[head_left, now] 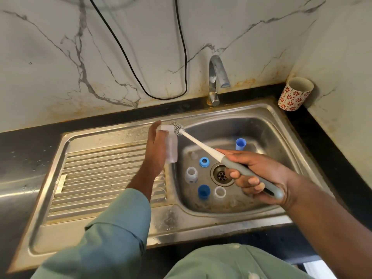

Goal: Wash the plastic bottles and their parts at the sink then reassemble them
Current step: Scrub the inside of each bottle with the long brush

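While left hand [156, 146] grips clear bottle [171, 147], right hand [259, 176] clasps brush [203, 147], bristles at bottle mouth.

A patterned cup [295, 94], white with red flowers, stands upright in the back right corner of the black counter [330, 141]. A black cable [182, 47] hangs in a loop against the marble-patterned wall [60, 57], which shows rust-coloured stains along its lower edge, just above the counter.
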A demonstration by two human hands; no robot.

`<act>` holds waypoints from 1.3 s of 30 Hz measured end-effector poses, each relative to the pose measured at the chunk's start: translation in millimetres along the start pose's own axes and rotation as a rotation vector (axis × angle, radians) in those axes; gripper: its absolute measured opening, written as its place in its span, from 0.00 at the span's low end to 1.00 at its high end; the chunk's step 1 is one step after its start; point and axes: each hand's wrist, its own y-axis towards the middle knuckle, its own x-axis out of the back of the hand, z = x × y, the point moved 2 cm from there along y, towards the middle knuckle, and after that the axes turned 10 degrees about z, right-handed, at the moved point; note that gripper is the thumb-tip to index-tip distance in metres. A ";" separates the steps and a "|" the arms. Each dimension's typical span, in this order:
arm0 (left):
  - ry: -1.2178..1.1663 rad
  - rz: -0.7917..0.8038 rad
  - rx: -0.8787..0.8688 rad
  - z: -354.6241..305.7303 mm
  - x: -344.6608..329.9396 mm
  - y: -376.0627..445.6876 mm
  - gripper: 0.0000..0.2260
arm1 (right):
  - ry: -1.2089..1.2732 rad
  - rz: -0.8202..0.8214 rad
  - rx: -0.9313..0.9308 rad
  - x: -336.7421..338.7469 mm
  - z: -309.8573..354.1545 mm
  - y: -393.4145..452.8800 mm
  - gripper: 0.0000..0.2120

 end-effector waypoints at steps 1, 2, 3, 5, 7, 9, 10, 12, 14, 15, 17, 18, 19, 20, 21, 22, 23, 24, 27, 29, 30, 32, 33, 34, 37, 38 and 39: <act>0.007 0.004 0.011 0.4 4.2 2.6 0.14 | 0.004 -0.011 -0.008 1.2 -0.3 0.0 0.17; 0.030 0.027 0.009 0.6 7.0 4.8 0.15 | 0.013 -0.018 -0.015 1.8 -0.1 -0.2 0.17; 0.069 0.067 0.005 -1.3 6.7 6.0 0.15 | 0.026 -0.025 -0.020 1.8 0.6 0.5 0.17; 0.133 0.135 0.004 -4.5 3.4 8.6 0.17 | 0.047 -0.041 -0.024 -1.0 2.1 3.9 0.18; 0.070 0.082 0.005 -6.3 2.6 12.0 0.17 | 0.033 -0.055 -0.023 -5.0 3.4 6.6 0.17; 0.030 0.036 -0.016 -6.3 1.5 14.1 0.14 | 0.027 -0.067 -0.021 -8.4 4.7 9.6 0.17; 0.083 0.059 -0.036 -7.2 -3.8 12.0 0.13 | 0.038 -0.081 -0.019 -9.6 5.8 11.5 0.18; 0.196 0.098 -0.090 -5.5 -14.1 6.0 0.11 | 0.065 -0.119 -0.015 -11.0 7.3 12.4 0.20; 0.160 0.013 -0.086 -1.8 -12.9 8.5 0.09 | 0.048 -0.124 -0.008 -12.6 8.0 10.1 0.18; 0.137 -0.026 -0.080 0.0 -9.7 11.3 0.08 | 0.035 -0.119 -0.006 -13.7 7.2 8.5 0.17; 0.211 -0.012 -0.083 2.5 -12.7 13.8 0.08 | 0.041 -0.122 -0.005 -11.5 4.9 8.4 0.17; 0.254 0.027 -0.099 3.4 -18.7 11.2 0.07 | 0.058 -0.131 -0.004 -9.7 4.2 9.4 0.18; 0.276 0.040 -0.109 5.3 -23.5 8.9 0.07 | 0.071 -0.135 -0.003 -9.1 4.2 9.1 0.18; 0.267 0.003 -0.099 6.4 -25.0 8.4 0.07 | 0.070 -0.125 -0.001 -9.4 5.5 6.4 0.18; 0.232 -0.064 -0.070 5.8 -22.0 10.0 0.06 | 0.065 -0.098 0.003 -10.4 7.6 0.6 0.17; 0.194 -0.137 -0.044 5.9 -15.7 13.9 0.06 | 0.071 -0.058 0.007 -11.5 8.8 -7.5 0.16; 0.180 -0.201 -0.022 7.2 -8.4 18.5 0.06 | 0.087 -0.014 0.014 -12.2 9.6 -17.1 0.16; 0.187 -0.238 0.008 11.3 -3.0 22.5 0.08 | 0.097 0.023 0.022 -11.8 10.6 -25.3 0.15; 0.124 -0.257 0.141 19.3 -16.3 16.5 0.13 | -0.087 -0.048 0.034 -7.4 12.1 -33.7 0.16; -0.094 -0.194 0.276 23.2 -31.9 11.7 0.20 | -0.406 -0.206 0.033 -4.4 7.5 -31.5 0.17; -0.222 -0.135 0.340 22.9 -37.7 9.6 0.23 | -0.566 -0.279 0.023 -2.1 3.0 -30.0 0.17; -0.292 -0.050 0.392 22.7 -51.1 4.3 0.20 | -0.783 -0.363 0.018 4.5 -4.5 -27.5 0.19; -0.244 -0.035 0.392 22.0 -60.2 0.4 0.18 | -0.836 -0.378 0.018 8.5 -6.5 -26.3 0.19; -0.197 -0.038 0.377 23.9 -68.3 -2.7 0.18 | -0.857 -0.385 0.015 12.5 -6.8 -25.6 0.19; -0.162 -0.164 0.290 30.0 -81.3 -5.9 0.19 | -0.855 -0.362 0.003 23.9 -2.0 -35.3 0.19; -0.137 -0.211 0.267 31.9 -81.6 -6.0 0.17 | -0.865 -0.347 -0.004 28.2 0.1 -41.3 0.19; -0.158 -0.244 0.253 34.5 -82.0 -5.7 0.16 | -0.877 -0.336 -0.010 31.9 2.2 -46.8 0.19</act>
